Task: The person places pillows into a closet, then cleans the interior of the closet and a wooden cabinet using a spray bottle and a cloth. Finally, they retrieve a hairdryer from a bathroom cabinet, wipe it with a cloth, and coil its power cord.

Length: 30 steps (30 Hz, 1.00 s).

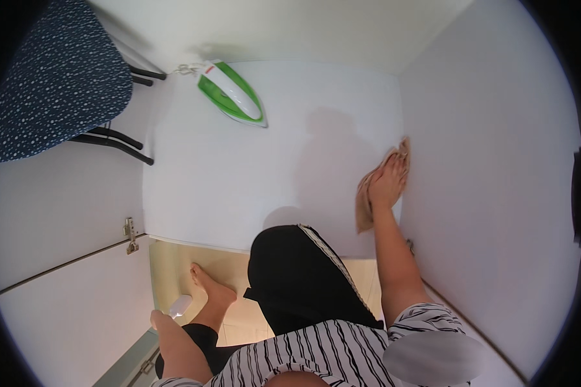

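My right hand (388,181) lies flat on a folded tan cloth (365,208), pressing it onto the white cabinet floor panel (213,179) along the foot of the right side wall. Low on the left, my left hand (160,319) hangs beside the cabinet door, and a whitish translucent object (180,305) shows just beyond it; whether the fingers grip it I cannot tell. A green and white clothes iron (233,93) rests on the panel near the back wall, its cord (188,69) bundled behind it.
An ironing board with a dark blue patterned cover (68,82) leans at the left, its black legs (121,145) on the panel. A metal hinge (131,237) joins the left door (72,309). My knee in black trousers (295,275) is at the panel's front edge.
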Tool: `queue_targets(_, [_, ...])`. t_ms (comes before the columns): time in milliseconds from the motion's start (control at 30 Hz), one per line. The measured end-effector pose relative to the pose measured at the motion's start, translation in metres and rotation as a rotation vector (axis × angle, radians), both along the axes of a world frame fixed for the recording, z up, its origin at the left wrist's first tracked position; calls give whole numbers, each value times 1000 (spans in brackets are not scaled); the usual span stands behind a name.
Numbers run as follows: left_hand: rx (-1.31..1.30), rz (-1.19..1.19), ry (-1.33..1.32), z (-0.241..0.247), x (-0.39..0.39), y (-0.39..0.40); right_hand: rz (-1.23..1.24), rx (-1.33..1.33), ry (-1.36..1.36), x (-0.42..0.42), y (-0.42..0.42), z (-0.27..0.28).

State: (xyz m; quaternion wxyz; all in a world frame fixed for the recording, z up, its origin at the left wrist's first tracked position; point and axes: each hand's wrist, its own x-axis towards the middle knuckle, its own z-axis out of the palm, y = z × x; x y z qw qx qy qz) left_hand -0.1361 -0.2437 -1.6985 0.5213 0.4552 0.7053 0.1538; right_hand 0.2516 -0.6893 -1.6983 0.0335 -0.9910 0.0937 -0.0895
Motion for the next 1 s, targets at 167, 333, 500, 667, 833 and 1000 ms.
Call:
queue_targets(167, [1285, -276, 554, 46, 36, 75, -17, -47, 34, 138, 10, -2])
queue_targets(333, [1091, -1585, -100, 147, 313, -25, 9, 9, -1, 238, 11, 6])
queue_targets(500, [1765, -1766, -47, 148, 471, -24, -80, 63, -87, 267, 22, -5])
queue_targets(667, [1608, -2278, 229, 150, 505, 2, -104, 121, -182, 273, 36, -11])
queue_targets(833, [1224, -2072, -171, 230, 395, 20, -199, -110, -27, 256, 118, 6])
queue_targets(1000, [849, -1509, -94, 286, 218, 30, 36, 153, -13, 228, 285, 14])
